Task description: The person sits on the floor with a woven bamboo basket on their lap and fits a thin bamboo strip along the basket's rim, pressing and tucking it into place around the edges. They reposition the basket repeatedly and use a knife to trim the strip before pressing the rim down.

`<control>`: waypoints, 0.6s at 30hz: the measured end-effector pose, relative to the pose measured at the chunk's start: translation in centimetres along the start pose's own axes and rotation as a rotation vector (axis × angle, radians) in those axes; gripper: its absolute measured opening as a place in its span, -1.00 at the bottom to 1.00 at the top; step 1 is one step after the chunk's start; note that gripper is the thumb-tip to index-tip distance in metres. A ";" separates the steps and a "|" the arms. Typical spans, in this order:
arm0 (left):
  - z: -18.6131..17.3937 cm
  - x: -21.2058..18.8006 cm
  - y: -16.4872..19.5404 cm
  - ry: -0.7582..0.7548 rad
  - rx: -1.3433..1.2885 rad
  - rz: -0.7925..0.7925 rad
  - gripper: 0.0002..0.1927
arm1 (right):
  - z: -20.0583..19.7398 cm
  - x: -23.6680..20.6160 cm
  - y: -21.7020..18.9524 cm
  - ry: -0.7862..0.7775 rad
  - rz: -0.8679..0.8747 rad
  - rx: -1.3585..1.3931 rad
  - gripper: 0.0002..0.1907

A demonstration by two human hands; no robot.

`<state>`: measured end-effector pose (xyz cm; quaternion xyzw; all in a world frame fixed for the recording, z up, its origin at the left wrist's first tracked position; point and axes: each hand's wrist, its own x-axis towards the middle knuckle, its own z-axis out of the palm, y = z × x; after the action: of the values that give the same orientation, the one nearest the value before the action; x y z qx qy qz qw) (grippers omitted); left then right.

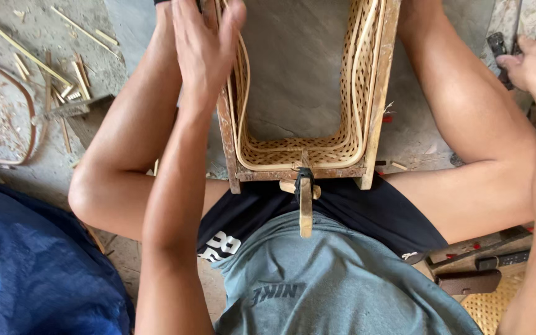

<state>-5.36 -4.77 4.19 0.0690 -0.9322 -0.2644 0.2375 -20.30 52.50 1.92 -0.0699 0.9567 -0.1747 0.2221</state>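
Observation:
A wooden frame (372, 111) with a woven cane band (293, 152) lining its inside stands between my knees on the stone floor. My left hand (203, 49) rests on the frame's left side, fingers closed around the cane rim near the top of the view. My right hand (531, 65) reaches out past my right knee and closes on a dark metal tool (499, 46) lying on the floor. A small wooden peg with a dark clamp (305, 192) juts from the frame's near edge toward my lap.
Cane offcuts and splinters (63, 74) litter the floor at left, beside a curved woven piece (1, 111). A blue cloth (32, 267) lies at lower left. Dark tools (479, 267) and a woven panel (491, 307) sit at lower right.

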 end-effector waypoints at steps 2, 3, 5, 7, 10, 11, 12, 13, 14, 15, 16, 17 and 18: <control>-0.6 -3.4 1.6 -0.041 -0.045 -0.049 0.01 | -1.9 -0.8 -3.5 0.024 -0.096 0.071 -0.48; -0.3 -4.2 2.2 -0.073 -0.064 -0.150 0.04 | -3.0 -1.9 -6.0 0.025 -0.176 0.145 -0.44; 0.4 -4.9 3.0 -0.145 -0.108 -0.350 0.12 | -4.7 -5.7 -12.2 -0.074 -0.363 0.320 -0.34; 1.0 -4.5 3.3 -0.160 -0.035 -0.406 0.07 | -4.5 -11.2 -18.9 -0.279 -0.596 0.479 -0.24; 0.8 -4.0 3.8 -0.174 -0.014 -0.451 0.10 | -0.4 -18.5 -27.4 -0.570 -0.991 0.907 -0.10; 0.6 -4.0 3.9 -0.180 -0.017 -0.460 0.12 | 1.1 -19.7 -29.2 -0.337 -1.186 0.605 -0.02; 0.3 -3.9 4.0 -0.186 -0.025 -0.478 0.13 | 2.2 -20.8 -30.4 -0.284 -1.150 0.575 -0.09; 0.2 -3.9 4.1 -0.192 -0.034 -0.498 0.14 | 3.2 -21.6 -31.3 -0.233 -1.113 0.546 -0.16; 0.1 -3.8 4.2 -0.201 -0.045 -0.517 0.15 | 4.1 -22.0 -31.9 -0.212 -1.083 0.567 -0.22; 0.0 -3.7 4.2 -0.196 -0.032 -0.514 0.11 | 4.4 -22.5 -32.4 -0.205 -1.063 0.590 -0.26; 0.1 -3.6 4.3 -0.184 -0.021 -0.509 0.08 | 3.9 -22.6 -32.3 -0.202 -1.050 0.618 -0.30; 0.2 -3.4 4.3 -0.172 -0.012 -0.501 0.05 | 3.2 -23.0 -32.3 -0.197 -1.052 0.642 -0.34; 0.3 -3.3 4.4 -0.189 0.005 -0.505 0.04 | 1.9 -23.1 -31.8 -0.189 -1.051 0.669 -0.38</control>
<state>-2.62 -0.03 4.95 0.2750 -0.9041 -0.3182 0.0760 2.98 27.28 21.19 -0.4724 0.6644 -0.5435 0.1998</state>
